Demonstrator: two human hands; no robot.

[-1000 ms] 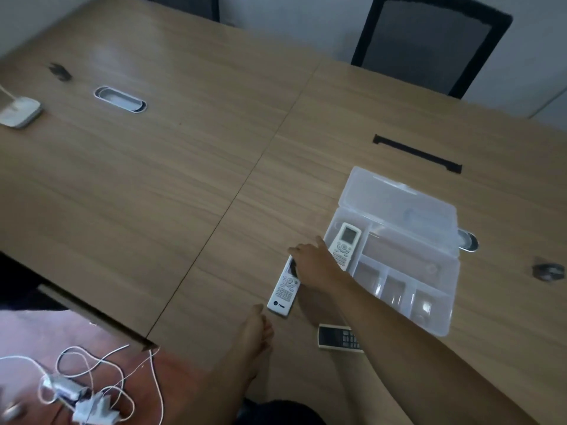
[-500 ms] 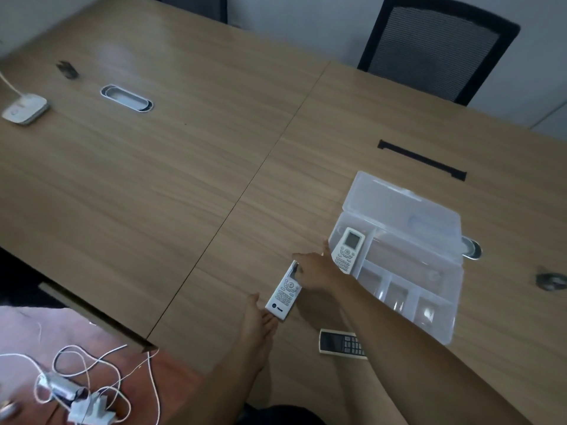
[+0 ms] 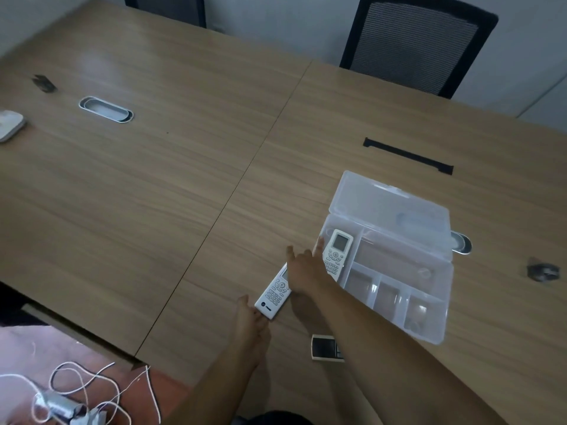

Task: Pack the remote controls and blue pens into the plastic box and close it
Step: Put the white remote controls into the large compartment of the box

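2nd remote (image 3: 275,293), just left of box (image 3: 395,265), is touched by both hands: left (image 3: 249,317) & right (image 3: 302,268), fingers loose. Next it must be lifted in.

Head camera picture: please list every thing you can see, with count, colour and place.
table: 1, wood brown, fills the view
plastic box: 1, clear, open, right of centre
remote controls: 3, white; one in the box, one on the table beside it, one partly under the right arm
chair: 1, black, behind the table
white device: 1, left edge
cables: white, bottom left, off the table
left hand: fingers at the middle remote's near end
right hand: over its far end
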